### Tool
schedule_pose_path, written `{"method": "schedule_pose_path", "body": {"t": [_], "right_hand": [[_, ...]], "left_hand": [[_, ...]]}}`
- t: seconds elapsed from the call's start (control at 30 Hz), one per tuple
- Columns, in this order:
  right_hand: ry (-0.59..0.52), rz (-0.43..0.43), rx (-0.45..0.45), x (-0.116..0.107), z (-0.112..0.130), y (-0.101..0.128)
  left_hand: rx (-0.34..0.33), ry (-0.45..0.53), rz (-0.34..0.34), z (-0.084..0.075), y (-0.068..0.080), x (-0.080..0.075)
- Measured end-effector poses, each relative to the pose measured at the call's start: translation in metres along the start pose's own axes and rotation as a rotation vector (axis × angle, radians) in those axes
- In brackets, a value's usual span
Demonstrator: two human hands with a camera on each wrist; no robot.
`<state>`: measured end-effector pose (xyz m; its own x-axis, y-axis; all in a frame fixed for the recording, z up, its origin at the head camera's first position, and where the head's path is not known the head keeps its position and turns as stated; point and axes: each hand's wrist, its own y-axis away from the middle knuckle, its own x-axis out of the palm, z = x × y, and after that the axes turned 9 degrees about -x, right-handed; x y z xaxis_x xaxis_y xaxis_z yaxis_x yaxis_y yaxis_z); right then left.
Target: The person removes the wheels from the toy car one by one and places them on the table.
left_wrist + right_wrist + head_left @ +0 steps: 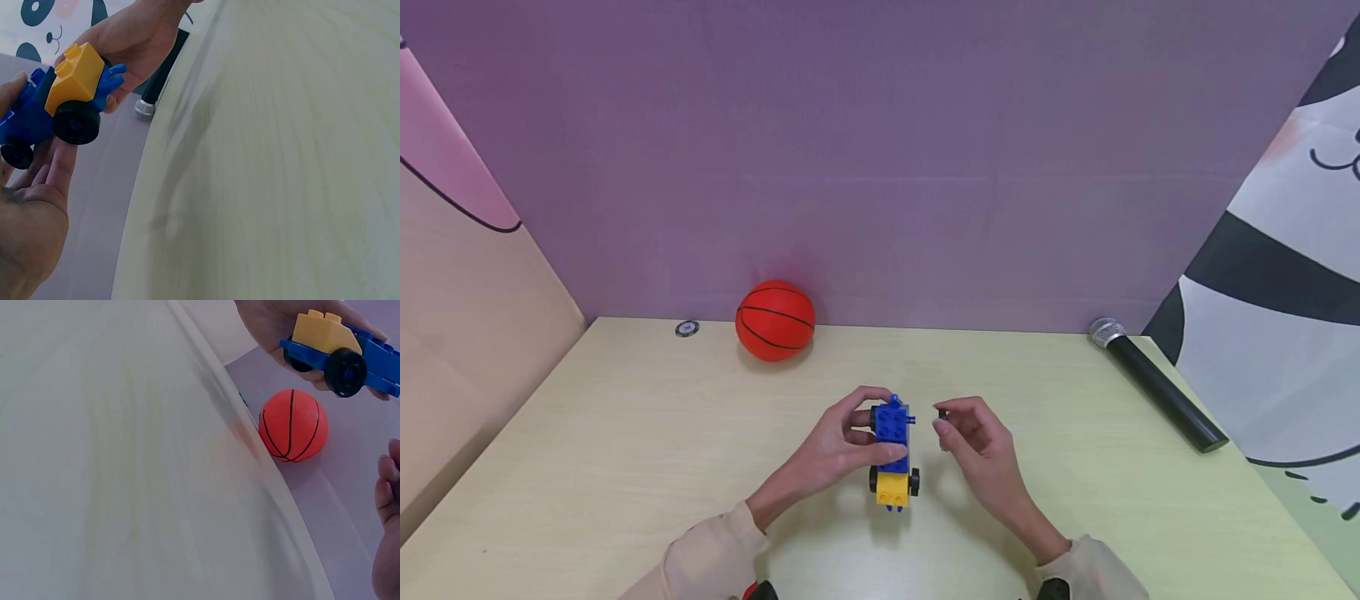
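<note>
The left hand [838, 437] reaches in from the lower left, forearm angled up toward the middle of the pale green table [625, 433], and grips a toy car built of bricks [892, 454], fingers curled round its blue far end and thumb across the top. The car is held just above the table near the centre, its yellow brick toward the person, black wheels at its sides. The left wrist view shows the car [53, 103] from below, resting against the fingertips [59, 165], one black wheel facing the camera.

The right hand [977, 446] comes in from the lower right, wrist bent, fingers gathered, and pinches a small dark piece [942, 413] between thumb and forefinger, just beside the car's blue end but not touching it. What the piece is cannot be told at this size. In the right wrist view only curled fingers [387, 500] show at the edge, with the car [340, 353] above.

An orange toy basketball [775, 320] sits at the back by the purple wall, a small round disc [687, 328] just to its left. A black microphone [1157, 383] lies along the right edge, well apart from both hands
</note>
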<state>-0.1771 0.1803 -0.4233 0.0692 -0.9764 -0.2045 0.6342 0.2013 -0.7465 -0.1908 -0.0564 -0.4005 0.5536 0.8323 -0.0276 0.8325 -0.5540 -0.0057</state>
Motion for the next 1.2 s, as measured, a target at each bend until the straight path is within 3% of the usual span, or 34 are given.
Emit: {"method": "schedule_pose_path", "body": {"t": [0.67, 1.2], "right_hand": [[0.384, 0.094, -0.151, -0.023, -0.022, -0.010], [0.599, 0.196, -0.064, -0.036, -0.047, -0.020]], "left_hand": [[-0.008, -0.001, -0.022, 0.000, 0.003, -0.006], [-0.012, 0.009, -0.016, 0.001, 0.003, -0.006]]}}
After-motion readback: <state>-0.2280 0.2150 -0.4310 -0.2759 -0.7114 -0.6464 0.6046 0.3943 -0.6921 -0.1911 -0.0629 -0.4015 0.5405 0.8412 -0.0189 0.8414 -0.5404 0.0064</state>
